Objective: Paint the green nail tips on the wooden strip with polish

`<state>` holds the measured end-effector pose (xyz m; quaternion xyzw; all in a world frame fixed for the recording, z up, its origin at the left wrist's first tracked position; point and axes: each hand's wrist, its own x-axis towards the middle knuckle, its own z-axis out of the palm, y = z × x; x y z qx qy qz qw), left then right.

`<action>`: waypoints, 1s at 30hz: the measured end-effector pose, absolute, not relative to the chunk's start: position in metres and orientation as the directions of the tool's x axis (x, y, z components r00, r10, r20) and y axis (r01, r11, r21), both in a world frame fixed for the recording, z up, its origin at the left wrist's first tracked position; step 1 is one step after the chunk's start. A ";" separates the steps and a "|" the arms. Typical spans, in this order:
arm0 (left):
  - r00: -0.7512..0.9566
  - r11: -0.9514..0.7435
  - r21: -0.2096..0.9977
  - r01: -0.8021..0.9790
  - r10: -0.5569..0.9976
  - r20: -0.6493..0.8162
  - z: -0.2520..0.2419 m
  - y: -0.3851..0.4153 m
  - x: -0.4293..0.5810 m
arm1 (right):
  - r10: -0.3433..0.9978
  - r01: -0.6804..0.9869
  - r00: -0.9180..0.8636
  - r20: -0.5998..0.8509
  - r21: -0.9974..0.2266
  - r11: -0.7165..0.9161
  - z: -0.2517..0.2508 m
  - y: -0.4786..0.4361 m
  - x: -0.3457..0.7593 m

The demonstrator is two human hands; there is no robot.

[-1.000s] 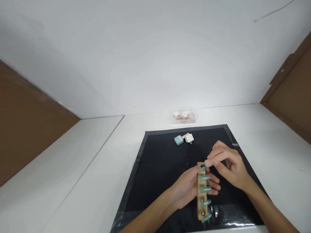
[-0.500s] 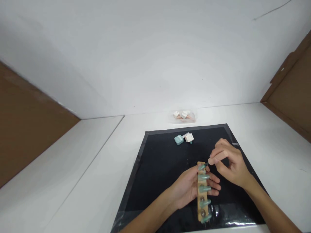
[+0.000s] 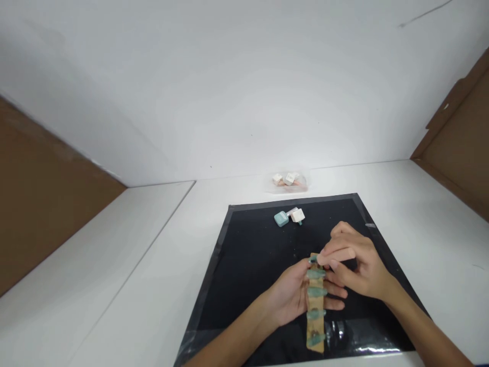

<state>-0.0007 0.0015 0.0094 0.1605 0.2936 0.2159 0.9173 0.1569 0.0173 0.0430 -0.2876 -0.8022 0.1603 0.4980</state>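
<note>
My left hand (image 3: 288, 295) grips a narrow wooden strip (image 3: 315, 326) near its far end, with fingers closed behind it. Several green false nails (image 3: 316, 292) lie crosswise in a row along the strip. Between the thumb and fingers of my right hand (image 3: 361, 262) is a nail polish brush with a pale peach handle (image 3: 342, 255). Its tip is at the farthest false nail (image 3: 313, 260), partly hidden by my fingers. A teal square bottle (image 3: 281, 218) and a white block-shaped piece (image 3: 298, 215) with a green end lie beyond my hands.
A black mat (image 3: 252, 255) covers part of the white table (image 3: 153, 265). Behind it stands a clear tray (image 3: 288, 187) holding white blocks and peach-coloured pieces. A white wall (image 3: 244, 92) rises at the back, with brown panels (image 3: 49, 188) at the sides.
My right hand has moved left, bringing the brush over the farthest false nail. The strip has turned slightly in my left hand and shifted a little left.
</note>
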 end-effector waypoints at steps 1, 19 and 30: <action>0.741 0.861 0.412 -0.298 0.481 -0.469 0.010 0.002 -0.001 | 0.627 0.327 -0.337 0.703 -0.537 0.778 0.043 0.017 0.157; 0.785 0.919 0.291 -0.266 0.382 -0.488 0.005 0.008 0.000 | 0.625 0.329 -0.373 0.685 -0.532 0.780 0.040 0.019 0.158; 0.787 0.918 0.277 -0.282 0.387 -0.480 0.004 0.010 -0.001 | 0.629 0.414 -0.318 0.710 -0.493 0.765 0.039 0.019 0.159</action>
